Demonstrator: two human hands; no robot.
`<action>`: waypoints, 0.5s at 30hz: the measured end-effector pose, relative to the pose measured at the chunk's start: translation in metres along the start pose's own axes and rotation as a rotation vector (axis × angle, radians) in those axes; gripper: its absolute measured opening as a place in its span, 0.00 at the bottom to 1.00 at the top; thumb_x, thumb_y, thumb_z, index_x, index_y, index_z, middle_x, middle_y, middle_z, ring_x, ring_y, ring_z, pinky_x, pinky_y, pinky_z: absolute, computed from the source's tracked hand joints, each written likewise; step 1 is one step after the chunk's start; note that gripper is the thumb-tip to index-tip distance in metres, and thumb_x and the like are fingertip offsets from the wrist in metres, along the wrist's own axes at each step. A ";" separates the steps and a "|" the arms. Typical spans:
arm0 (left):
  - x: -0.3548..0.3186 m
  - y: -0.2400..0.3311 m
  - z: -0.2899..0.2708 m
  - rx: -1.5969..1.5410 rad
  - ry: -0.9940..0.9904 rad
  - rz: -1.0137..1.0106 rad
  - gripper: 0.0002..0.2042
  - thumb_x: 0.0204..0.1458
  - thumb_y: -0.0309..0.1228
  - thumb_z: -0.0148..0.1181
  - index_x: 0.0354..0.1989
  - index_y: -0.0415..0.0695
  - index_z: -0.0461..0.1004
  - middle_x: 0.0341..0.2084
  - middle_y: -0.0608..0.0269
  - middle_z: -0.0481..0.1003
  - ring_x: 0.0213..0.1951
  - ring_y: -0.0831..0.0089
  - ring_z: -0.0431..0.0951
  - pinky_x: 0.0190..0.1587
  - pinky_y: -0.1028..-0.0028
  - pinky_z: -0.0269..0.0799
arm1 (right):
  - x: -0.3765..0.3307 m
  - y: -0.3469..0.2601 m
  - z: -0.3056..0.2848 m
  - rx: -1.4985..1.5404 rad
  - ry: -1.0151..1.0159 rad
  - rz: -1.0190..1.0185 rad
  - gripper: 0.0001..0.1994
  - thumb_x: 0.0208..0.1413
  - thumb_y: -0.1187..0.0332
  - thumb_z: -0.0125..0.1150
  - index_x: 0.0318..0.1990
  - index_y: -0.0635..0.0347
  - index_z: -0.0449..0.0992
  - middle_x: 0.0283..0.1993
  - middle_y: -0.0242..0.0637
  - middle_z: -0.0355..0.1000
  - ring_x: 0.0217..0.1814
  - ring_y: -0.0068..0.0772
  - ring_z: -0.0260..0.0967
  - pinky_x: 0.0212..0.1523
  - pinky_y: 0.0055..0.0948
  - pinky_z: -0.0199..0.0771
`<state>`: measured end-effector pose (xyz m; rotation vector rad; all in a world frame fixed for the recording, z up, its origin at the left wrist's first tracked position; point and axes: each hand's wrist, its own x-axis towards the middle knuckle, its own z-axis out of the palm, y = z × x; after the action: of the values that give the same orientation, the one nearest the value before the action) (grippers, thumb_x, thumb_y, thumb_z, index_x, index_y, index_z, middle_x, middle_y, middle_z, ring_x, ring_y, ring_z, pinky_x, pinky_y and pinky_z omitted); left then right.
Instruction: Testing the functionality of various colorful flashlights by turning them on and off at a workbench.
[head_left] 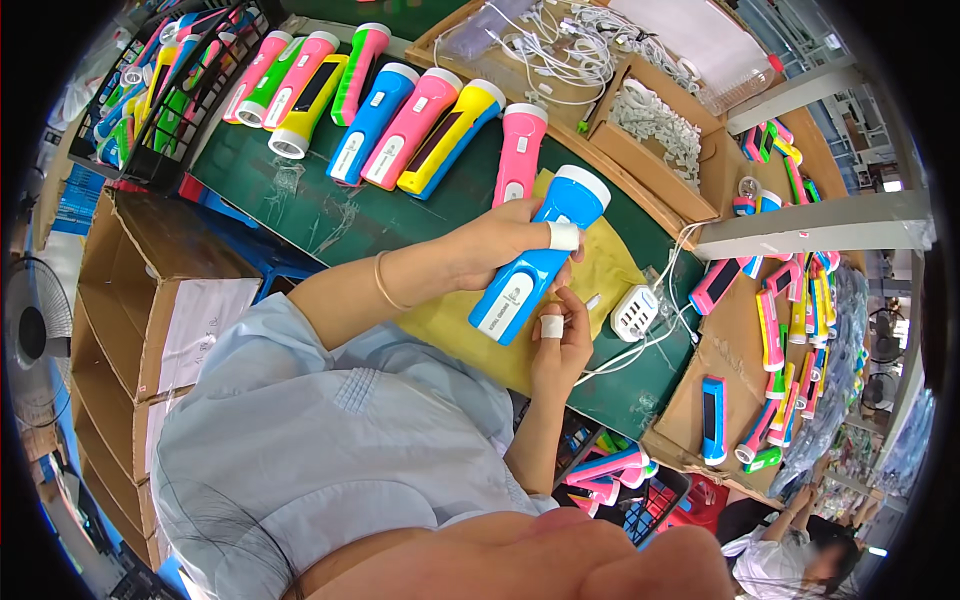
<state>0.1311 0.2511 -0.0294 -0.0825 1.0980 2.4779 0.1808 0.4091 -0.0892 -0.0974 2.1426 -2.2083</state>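
Observation:
My left hand [497, 243] is wrapped round a blue flashlight [530, 275] with a white head, tilted so its head points up and to the right. White tape circles the thumb. Just below the flashlight's right side, my right hand [566, 345] has its fingers curled together, with white tape on one digit. What those fingers hold, if anything, is hidden; a small white plug [592, 301] shows beside them. Both hands are over a yellow cloth [455, 325] on the green table. Close to the right hand stands a white multi-port USB charger [634, 312] with white cables.
A pink flashlight [521, 150] lies beyond my hands, with a row of coloured flashlights [410, 125] to its left. A black basket [165, 95] holds more. White cables [560, 50] and a cardboard box of small white parts [655, 130] are at the back. More flashlights lie on cardboard [715, 420] at right.

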 end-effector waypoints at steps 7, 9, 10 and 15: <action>0.002 0.010 0.003 -0.057 0.037 -0.048 0.15 0.52 0.39 0.52 0.39 0.41 0.64 0.27 0.59 0.71 0.23 0.72 0.73 0.24 0.76 0.70 | -0.002 -0.001 0.000 -0.087 0.004 -0.050 0.17 0.57 0.72 0.45 0.54 0.64 0.60 0.26 0.27 0.61 0.21 0.12 0.55 0.19 0.12 0.52; 0.003 0.010 0.001 -0.079 0.034 -0.077 0.15 0.52 0.39 0.51 0.40 0.41 0.64 0.27 0.58 0.71 0.23 0.71 0.73 0.24 0.76 0.70 | -0.004 -0.006 0.002 -0.085 0.020 -0.073 0.19 0.57 0.72 0.43 0.57 0.63 0.58 0.25 0.27 0.61 0.21 0.12 0.54 0.18 0.11 0.50; 0.005 0.007 -0.003 -0.088 0.034 -0.089 0.15 0.52 0.38 0.49 0.41 0.40 0.63 0.29 0.56 0.71 0.23 0.70 0.73 0.24 0.75 0.71 | -0.005 -0.009 0.003 -0.119 0.040 -0.048 0.20 0.58 0.72 0.41 0.59 0.61 0.55 0.24 0.26 0.60 0.20 0.11 0.53 0.17 0.11 0.49; 0.009 -0.006 -0.011 -0.091 0.084 -0.085 0.12 0.50 0.35 0.50 0.38 0.39 0.65 0.27 0.57 0.72 0.23 0.70 0.73 0.25 0.75 0.71 | 0.000 -0.010 -0.008 -0.192 0.025 -0.025 0.18 0.58 0.72 0.38 0.56 0.60 0.62 0.22 0.26 0.60 0.18 0.11 0.51 0.17 0.11 0.47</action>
<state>0.1238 0.2505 -0.0429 -0.2573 0.9933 2.4670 0.1803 0.4176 -0.0790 -0.1067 2.3751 -2.0207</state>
